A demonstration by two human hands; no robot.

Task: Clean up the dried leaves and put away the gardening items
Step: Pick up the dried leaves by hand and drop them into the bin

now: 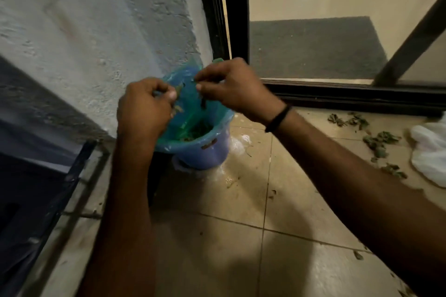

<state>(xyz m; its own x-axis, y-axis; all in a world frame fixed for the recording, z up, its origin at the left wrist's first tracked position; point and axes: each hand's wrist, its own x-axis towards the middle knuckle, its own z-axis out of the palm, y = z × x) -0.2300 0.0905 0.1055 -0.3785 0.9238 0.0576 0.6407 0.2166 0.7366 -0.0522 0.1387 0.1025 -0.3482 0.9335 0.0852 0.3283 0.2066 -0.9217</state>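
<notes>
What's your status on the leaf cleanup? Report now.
Left hand pinching dried leaf scraps, right hand pinched, contents unclear, both over green-lined blue plastic bucket. Loose dried leaves on tiled floor by white plastic bag. Nothing blocking the bucket.

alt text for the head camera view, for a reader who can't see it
A person's left hand and right hand pinch leaf scraps over a blue bucket lined with a green bag. More dried leaves and a white bag lie on the tiled floor to the right, by a glass door.
</notes>
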